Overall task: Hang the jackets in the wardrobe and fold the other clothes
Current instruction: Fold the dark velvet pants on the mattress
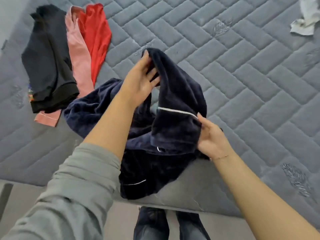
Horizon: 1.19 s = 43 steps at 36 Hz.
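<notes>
- Navy velvety garment [174, 94] with thin white piping lies bunched at the near edge of the grey quilted mattress [242, 66]; its lower part hangs over that edge toward the person's feet.
- Left hand [142, 78]: fingers curled round a raised fold of the garment — the highest point of the cloth, on its far side.
- Right hand [210, 137]: thumb and fingers pinch the garment's right edge, just below the white piping line.
- Key relation: both hands hold the same piece, left up and further away, right lower and nearer the body. The cloth hangs in a loop between them. Its long axis cannot be told while it is this crumpled.
- Judgement: the garment is being opened out to find its shape. Spreading the hands apart would show whether it is a jacket to hang or a piece to fold.
- Other clothes: dark garment [48, 63], pink garment [78, 54] and red garment [97, 37] lie side by side at far left, well apart from the hands. White cloth [306, 19] at far right corner.
- Writing: no brand, label or readable text visible.
</notes>
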Available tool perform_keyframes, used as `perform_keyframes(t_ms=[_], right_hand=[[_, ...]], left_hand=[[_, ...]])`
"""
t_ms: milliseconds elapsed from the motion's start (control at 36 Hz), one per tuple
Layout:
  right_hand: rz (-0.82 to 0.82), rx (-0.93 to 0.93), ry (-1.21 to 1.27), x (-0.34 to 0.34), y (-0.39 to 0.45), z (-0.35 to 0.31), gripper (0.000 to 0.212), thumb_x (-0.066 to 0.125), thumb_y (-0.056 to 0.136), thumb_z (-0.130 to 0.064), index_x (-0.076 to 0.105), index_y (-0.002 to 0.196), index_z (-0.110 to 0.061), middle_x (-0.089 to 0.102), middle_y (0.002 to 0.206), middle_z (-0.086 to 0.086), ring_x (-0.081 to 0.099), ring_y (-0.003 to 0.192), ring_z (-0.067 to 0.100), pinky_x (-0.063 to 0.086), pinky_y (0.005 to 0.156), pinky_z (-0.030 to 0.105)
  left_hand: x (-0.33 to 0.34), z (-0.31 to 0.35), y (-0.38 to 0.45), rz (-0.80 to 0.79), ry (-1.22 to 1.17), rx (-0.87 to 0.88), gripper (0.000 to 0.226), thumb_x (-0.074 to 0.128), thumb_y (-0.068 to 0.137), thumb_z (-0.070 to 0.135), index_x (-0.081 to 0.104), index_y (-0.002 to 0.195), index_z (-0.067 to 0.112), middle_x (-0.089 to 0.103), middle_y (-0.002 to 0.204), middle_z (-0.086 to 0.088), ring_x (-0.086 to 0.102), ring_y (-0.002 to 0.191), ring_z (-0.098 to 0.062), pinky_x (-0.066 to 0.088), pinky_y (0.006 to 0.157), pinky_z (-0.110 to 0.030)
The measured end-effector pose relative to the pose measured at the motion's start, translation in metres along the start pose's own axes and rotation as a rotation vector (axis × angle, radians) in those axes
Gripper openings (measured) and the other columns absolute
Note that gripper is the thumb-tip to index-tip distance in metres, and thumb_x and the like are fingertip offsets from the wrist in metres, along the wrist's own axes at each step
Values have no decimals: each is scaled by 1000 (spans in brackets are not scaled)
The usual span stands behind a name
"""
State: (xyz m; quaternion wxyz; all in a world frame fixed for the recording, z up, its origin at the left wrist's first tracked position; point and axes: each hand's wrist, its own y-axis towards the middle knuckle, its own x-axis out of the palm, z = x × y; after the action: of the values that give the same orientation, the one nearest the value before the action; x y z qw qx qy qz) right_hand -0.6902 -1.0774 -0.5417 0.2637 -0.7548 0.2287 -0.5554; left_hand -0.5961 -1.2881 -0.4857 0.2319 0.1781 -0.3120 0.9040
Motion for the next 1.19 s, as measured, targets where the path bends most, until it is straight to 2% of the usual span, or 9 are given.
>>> perform_keyframes(t_ms=[83, 194, 389, 528, 694, 778, 944, 1083, 1194], right_hand=[[0, -194, 86, 19, 11, -38, 45, 36, 103, -27, 77, 95, -10, 74, 104, 9, 70, 98, 22, 54, 92, 37], [213, -301, 220, 9, 32, -50, 23, 44, 102, -21, 58, 117, -11, 65, 120, 8, 62, 114, 22, 46, 99, 36], [810, -20, -70, -68, 38, 52, 44, 51, 98, -17, 43, 141, -8, 40, 149, 12, 40, 136, 24, 37, 107, 37], [959, 142, -50, -96, 37, 103, 85, 74, 83, -39, 26, 151, -19, 26, 158, 4, 31, 142, 24, 34, 113, 48], [725, -49, -157, -98, 56, 100, 65, 75, 84, -28, 44, 138, -10, 56, 134, 6, 59, 115, 23, 50, 99, 38], [726, -194, -228, -96, 54, 72, 54, 74, 85, -17, 50, 132, -10, 62, 125, 5, 64, 105, 19, 54, 89, 35], [843, -486, -396, -104, 21, -27, 51, 71, 86, -16, 46, 130, -8, 61, 115, 4, 63, 93, 13, 54, 71, 22], [887, -543, -628, -135, -12, -81, 58, 68, 85, -6, 38, 134, -13, 53, 128, 8, 55, 120, 28, 46, 103, 44], [918, -381, -711, -155, -24, -65, 81, 69, 86, -12, 18, 148, -18, 32, 149, 6, 37, 137, 28, 36, 111, 48]], left_hand=[[-21, 10, 1, 5, 57, -10, 46, 46, 101, 37, 47, 139, 12, 51, 141, -2, 53, 127, -15, 44, 104, -35], [-78, -25, -26, 283, 165, 60, 34, 48, 102, 20, 50, 135, 13, 60, 129, 0, 61, 113, -11, 46, 99, -29], [-176, -141, -94, 970, 350, -246, 58, 72, 87, 14, 43, 137, 7, 44, 144, -10, 48, 126, -24, 38, 104, -33], [-185, -173, -97, 799, 319, -387, 66, 75, 84, 32, 40, 137, 11, 55, 130, -4, 55, 113, -23, 43, 104, -41], [-164, -185, -88, 707, 446, -395, 65, 62, 94, 36, 25, 143, 16, 41, 146, -7, 45, 127, -26, 37, 108, -41], [-144, -191, -93, 695, 357, -375, 46, 59, 96, 32, 34, 133, 20, 47, 141, -6, 48, 121, -25, 38, 110, -47], [-47, -237, -122, 462, 30, -533, 63, 61, 95, 34, 26, 148, 33, 50, 139, -1, 51, 123, -27, 42, 105, -54], [20, -267, -141, 166, 53, -696, 58, 56, 98, 29, 29, 149, 25, 49, 142, -1, 52, 125, -19, 47, 103, -39], [10, -269, -142, 335, 398, -556, 48, 61, 96, 27, 46, 140, 14, 51, 139, -3, 51, 124, -17, 42, 106, -33]])
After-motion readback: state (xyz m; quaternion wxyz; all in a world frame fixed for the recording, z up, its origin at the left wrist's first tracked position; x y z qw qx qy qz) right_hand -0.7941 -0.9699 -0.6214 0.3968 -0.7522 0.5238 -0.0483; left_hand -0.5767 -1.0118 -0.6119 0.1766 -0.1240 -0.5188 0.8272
